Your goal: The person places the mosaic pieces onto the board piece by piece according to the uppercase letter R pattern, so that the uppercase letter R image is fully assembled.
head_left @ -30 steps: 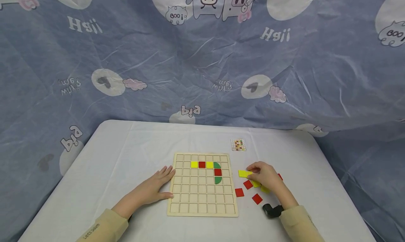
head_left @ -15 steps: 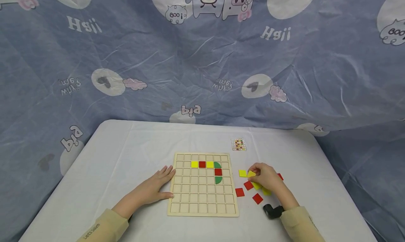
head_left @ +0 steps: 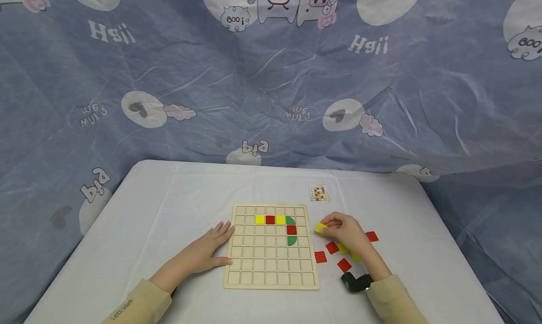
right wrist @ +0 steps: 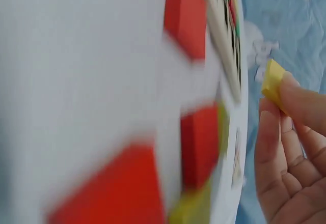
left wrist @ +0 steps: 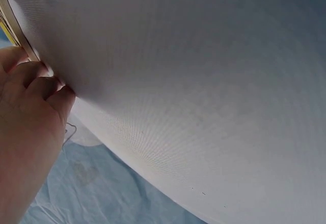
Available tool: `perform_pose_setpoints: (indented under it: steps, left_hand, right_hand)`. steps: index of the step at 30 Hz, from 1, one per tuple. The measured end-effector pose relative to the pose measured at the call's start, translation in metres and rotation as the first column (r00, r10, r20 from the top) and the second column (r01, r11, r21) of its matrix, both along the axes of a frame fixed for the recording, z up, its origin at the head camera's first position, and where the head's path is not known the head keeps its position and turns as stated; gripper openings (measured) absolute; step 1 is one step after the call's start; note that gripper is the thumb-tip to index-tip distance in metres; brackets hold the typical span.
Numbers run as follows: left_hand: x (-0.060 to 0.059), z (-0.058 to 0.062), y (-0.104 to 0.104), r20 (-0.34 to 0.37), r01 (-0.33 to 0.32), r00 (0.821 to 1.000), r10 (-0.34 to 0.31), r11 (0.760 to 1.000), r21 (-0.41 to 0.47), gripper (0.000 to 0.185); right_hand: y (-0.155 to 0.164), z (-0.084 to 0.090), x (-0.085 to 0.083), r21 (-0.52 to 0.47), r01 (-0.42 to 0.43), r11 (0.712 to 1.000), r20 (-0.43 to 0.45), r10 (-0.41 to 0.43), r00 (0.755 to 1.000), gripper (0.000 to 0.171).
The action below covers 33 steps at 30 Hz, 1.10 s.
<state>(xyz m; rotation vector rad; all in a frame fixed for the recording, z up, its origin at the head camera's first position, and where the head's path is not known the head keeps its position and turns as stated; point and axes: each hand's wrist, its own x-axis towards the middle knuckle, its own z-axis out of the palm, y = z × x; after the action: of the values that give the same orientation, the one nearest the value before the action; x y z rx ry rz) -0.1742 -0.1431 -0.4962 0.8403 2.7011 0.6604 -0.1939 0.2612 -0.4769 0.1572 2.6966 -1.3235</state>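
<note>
Tile (head_left: 320, 228), yellow, was pinched in the right hand (head_left: 345, 231), just right of the gridded board (head_left: 271, 266); the left hand (head_left: 211, 246), fingers apart, touched the board's left edge. Misseating was judged possible, should the pinch slip or the board shift.

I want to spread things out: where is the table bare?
Bare patches: left of the left hand; behind the grid board, left of the printed card. Crowded: right of the board, with red tiles, yellow tiles and the right hand.
</note>
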Motion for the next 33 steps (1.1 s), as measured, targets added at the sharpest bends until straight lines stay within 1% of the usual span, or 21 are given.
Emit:
perform_pose_setpoints:
  steps: [5, 8, 14, 17, 24, 33]
  left_hand:
    - [-0.001, -0.001, 0.000, 0.014, 0.000, 1.000, 0.000, 1.000, -0.001, 0.085]
    - [-0.001, -0.002, 0.000, 0.018, 0.003, 1.000, -0.003, 1.000, -0.002, 0.085]
    - [-0.002, -0.002, 0.001, 0.013, 0.000, 1.000, 0.000, 1.000, 0.000, 0.085]
    - [-0.002, -0.002, 0.000, 0.009, -0.003, 1.000, 0.003, 1.000, -0.004, 0.086]
    - [-0.001, -0.001, 0.000, 0.005, 0.000, 1.000, 0.000, 1.000, -0.001, 0.085]
    - [-0.003, -0.003, -0.001, 0.005, -0.006, 1.000, 0.006, 1.000, -0.008, 0.086]
  right_hand:
    - [-0.030, 0.000, 0.002, -0.069, -0.045, 0.997, -0.011, 0.045, 0.999, 0.017]
    - [-0.049, 0.000, 0.004, -0.066, -0.083, 0.994, -0.035, 0.081, 0.996, 0.013]
    - [-0.077, 0.005, 0.004, -0.008, -0.198, 0.980, -0.072, 0.197, 0.978, 0.007]
    - [-0.086, 0.004, 0.002, 0.032, -0.236, 0.971, -0.080, 0.238, 0.968, 0.007]
    - [-0.096, 0.000, 0.003, 0.119, -0.279, 0.953, -0.068, 0.288, 0.955, 0.007]
    - [-0.100, -0.001, 0.002, 0.235, -0.317, 0.919, -0.109, 0.349, 0.931, 0.005]
